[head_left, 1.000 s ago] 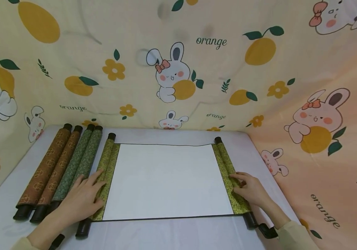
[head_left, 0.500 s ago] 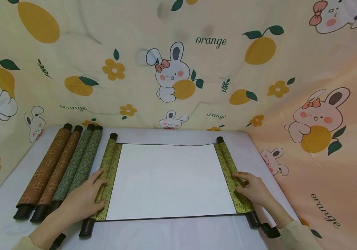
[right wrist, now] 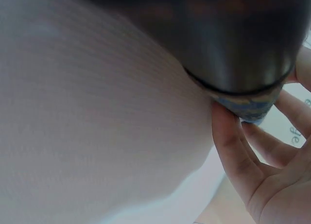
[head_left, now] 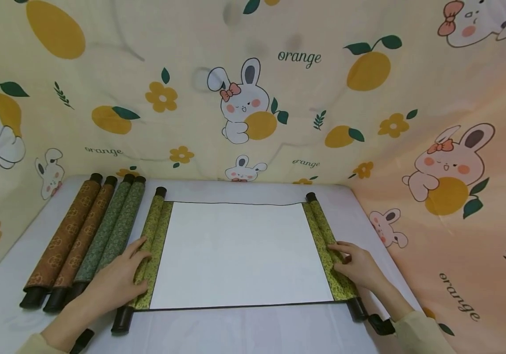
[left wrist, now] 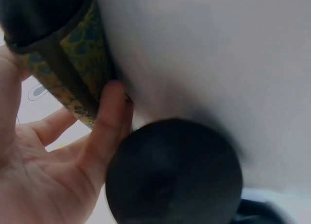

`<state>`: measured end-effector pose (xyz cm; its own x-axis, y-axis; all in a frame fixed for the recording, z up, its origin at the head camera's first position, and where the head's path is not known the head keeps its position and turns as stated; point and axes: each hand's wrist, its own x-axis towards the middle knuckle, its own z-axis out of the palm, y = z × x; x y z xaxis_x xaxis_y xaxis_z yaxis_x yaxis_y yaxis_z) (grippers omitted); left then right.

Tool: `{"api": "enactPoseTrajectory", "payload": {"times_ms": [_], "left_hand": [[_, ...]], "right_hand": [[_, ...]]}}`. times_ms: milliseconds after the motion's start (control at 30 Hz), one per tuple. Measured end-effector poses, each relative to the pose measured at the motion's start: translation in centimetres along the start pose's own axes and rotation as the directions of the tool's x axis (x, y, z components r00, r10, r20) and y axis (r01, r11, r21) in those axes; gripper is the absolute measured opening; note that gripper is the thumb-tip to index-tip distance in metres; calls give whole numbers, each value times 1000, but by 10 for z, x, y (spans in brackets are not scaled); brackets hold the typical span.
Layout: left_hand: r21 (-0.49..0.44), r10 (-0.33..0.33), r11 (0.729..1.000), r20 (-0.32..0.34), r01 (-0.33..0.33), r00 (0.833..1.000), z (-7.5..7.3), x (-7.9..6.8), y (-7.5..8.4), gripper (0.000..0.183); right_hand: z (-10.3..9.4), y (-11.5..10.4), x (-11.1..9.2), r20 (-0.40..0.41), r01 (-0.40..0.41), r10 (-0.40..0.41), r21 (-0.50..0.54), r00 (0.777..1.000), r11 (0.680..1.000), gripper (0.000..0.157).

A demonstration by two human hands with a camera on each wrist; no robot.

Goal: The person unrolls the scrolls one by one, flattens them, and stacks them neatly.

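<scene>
A hanging scroll lies unrolled, its blank white sheet bordered by yellow-green patterned strips. Black knobs cap both of its rollers. The left hand grips the left roller, thumb towards the near end and fingers over the far side. In the left wrist view, fingers bend around the patterned roller below its black knob. On the other side, the right hand holds the right roller between thumb and fingers. The right wrist view has those fingertips against the roller's patterned part, partly hidden by the dark knob.
Left of the open scroll lie rolled scrolls: brown ones with flower patterns and green ones, all with black ends. The left forearm passes over their near ends. A patterned cloth wall rises behind the white table.
The open scroll shifted slightly to the right between the first two frames, both hands moving with it. Since then, hands and scroll look almost still.
</scene>
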<state>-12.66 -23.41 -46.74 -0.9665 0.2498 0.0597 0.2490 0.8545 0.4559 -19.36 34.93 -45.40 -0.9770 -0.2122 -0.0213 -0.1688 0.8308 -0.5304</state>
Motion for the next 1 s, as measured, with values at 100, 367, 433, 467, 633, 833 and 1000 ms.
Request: {"api": "enactPoseTrajectory", "payload": {"times_ms": [100,367,433,467,633,833,1000], "left_hand": [[-38,-6,999,-10,5,1000,-2,1,0,57],[-37,33,999,-35,-34,999,-6,11,-4,56],[-23,39,999,-38,-40,999,-7,15,-6,56],[-18,46,999,-42,-46,998,-7,17,-6,56],[3,62,998,-51,-62,997,-9,28,-9,55],[20,54,998,-32,-53,998,-11,38,-12,55],[36,47,998,-6,-47,999,-12,42,-13,55]], "right_hand": [[0,0,2,-8,15,-15,-10,1000,1000,52],[-1,4,15,-25,57,-58,-25,998,998,49],[-2,4,20,-23,61,-62,-29,998,998,49],[-2,4,23,-20,62,-63,-29,998,998,49],[-1,4,35,-6,59,-59,-40,998,997,49],[-1,6,48,-15,81,-82,-46,997,996,49],[-1,6,55,-4,69,-69,-57,998,996,50]]}}
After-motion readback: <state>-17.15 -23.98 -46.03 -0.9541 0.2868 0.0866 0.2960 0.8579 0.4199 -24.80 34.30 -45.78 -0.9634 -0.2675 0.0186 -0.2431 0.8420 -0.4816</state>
